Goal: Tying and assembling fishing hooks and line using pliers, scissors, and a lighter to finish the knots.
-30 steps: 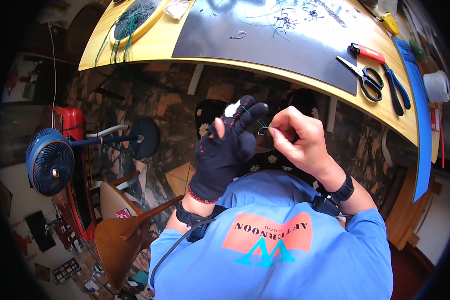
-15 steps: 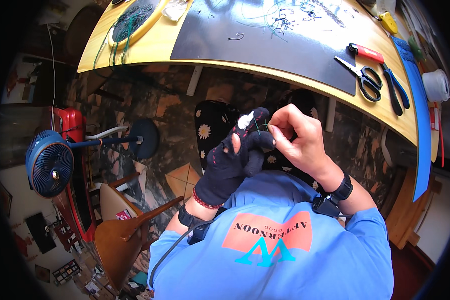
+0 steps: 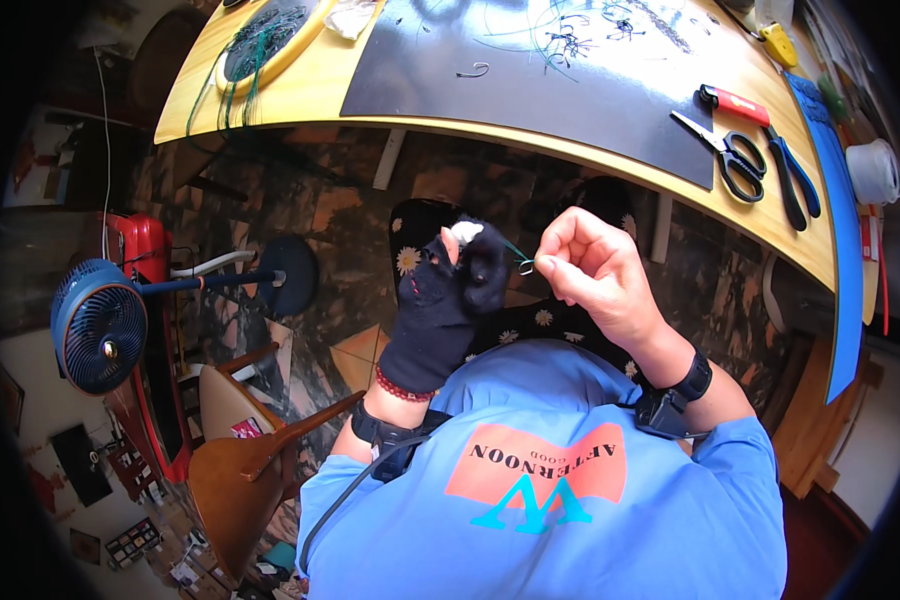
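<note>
My left hand (image 3: 450,290), in a black glove with a bare thumb tip showing, is closed on one end of a green line (image 3: 512,249). That line stretches over to my right hand (image 3: 598,265), which is bare. Its thumb and forefinger pinch a small fish hook (image 3: 526,267), with part of the bend sticking out to the left. Both hands hover above my lap, a short gap apart. White material shows at the left fingertips. On the dark mat lies another fish hook (image 3: 473,70).
The table's black mat (image 3: 430,95) carries a pile of dark hooks and line (image 3: 567,45). Scissors (image 3: 735,160) and blue-black handled pliers (image 3: 792,180) lie right. A yellow-rimmed tray (image 3: 290,62) of green-lined hooks stands left. A fan (image 3: 100,325) and wooden chair (image 3: 235,470) are lower left.
My left hand has turned upright and drawn left, away from my right hand. The green line between them is now pulled out, and the hook shows at my right fingertips.
</note>
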Demonstrator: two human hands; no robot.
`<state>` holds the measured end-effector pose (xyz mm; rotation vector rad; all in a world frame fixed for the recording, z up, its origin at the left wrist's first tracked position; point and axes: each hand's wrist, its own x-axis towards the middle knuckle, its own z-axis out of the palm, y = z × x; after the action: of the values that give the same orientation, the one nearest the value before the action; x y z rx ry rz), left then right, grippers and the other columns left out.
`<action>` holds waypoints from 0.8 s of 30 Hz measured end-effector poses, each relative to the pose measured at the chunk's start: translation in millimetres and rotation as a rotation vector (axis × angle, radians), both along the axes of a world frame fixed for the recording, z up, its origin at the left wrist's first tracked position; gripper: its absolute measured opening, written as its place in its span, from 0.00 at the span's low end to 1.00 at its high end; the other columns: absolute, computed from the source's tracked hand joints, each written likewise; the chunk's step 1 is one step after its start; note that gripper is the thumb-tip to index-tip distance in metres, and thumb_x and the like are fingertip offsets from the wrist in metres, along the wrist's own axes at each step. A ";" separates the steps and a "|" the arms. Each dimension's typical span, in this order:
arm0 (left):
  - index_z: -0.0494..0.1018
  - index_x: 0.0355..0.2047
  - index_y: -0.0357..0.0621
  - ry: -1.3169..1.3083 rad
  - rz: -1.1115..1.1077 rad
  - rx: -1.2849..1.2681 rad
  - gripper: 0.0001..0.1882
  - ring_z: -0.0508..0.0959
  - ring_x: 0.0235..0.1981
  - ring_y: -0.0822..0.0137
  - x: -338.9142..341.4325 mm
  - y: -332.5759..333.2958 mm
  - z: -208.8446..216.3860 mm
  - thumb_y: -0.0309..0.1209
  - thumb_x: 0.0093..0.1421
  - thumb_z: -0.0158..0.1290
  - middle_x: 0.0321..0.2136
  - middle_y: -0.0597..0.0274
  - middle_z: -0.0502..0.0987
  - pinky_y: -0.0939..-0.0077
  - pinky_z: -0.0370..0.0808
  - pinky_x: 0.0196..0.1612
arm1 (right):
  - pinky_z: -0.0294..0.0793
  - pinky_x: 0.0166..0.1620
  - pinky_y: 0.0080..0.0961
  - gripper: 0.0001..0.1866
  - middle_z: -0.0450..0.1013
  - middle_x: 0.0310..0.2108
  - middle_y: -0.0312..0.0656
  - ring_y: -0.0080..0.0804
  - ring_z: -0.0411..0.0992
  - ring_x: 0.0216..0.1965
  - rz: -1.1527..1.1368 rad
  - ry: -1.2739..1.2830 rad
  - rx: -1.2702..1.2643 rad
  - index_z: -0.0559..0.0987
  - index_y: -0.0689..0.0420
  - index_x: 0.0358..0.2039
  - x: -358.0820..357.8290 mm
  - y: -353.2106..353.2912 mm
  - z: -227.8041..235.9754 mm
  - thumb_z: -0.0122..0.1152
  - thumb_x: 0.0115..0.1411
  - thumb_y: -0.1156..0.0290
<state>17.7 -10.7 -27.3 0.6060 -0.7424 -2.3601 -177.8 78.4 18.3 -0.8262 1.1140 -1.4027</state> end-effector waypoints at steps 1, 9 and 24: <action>0.74 0.43 0.44 -0.470 0.008 -0.588 0.24 0.77 0.30 0.64 -6.5 10.1 17.2 0.50 0.74 0.38 0.28 0.63 0.76 0.69 0.73 0.35 | 0.59 0.24 0.13 0.04 0.68 0.21 0.27 0.08 0.65 0.23 -0.006 0.003 0.003 0.74 0.59 0.32 -1.2 -0.4 -0.4 0.61 0.61 0.78; 0.68 0.63 0.49 -0.904 -0.083 -1.392 0.26 0.80 0.43 0.60 -9.4 17.6 42.6 0.48 0.75 0.34 0.49 0.62 0.79 0.71 0.73 0.52 | 0.67 0.23 0.21 0.08 0.69 0.21 0.36 0.21 0.68 0.19 -0.196 0.875 -0.401 0.74 0.60 0.29 -0.8 -5.5 -1.7 0.63 0.53 0.84; 0.61 0.61 0.45 -0.913 0.185 -1.681 0.22 0.79 0.34 0.60 -9.9 27.6 27.0 0.38 0.71 0.47 0.42 0.59 0.78 0.68 0.74 0.36 | 0.64 0.23 0.17 0.06 0.68 0.21 0.32 0.15 0.66 0.20 -0.156 0.580 -0.220 0.74 0.60 0.30 0.5 -5.5 1.0 0.63 0.56 0.81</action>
<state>7.8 16.9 -0.3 0.7654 -2.3739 -0.5219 -177.3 72.9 19.3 -1.3871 1.5002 -1.4730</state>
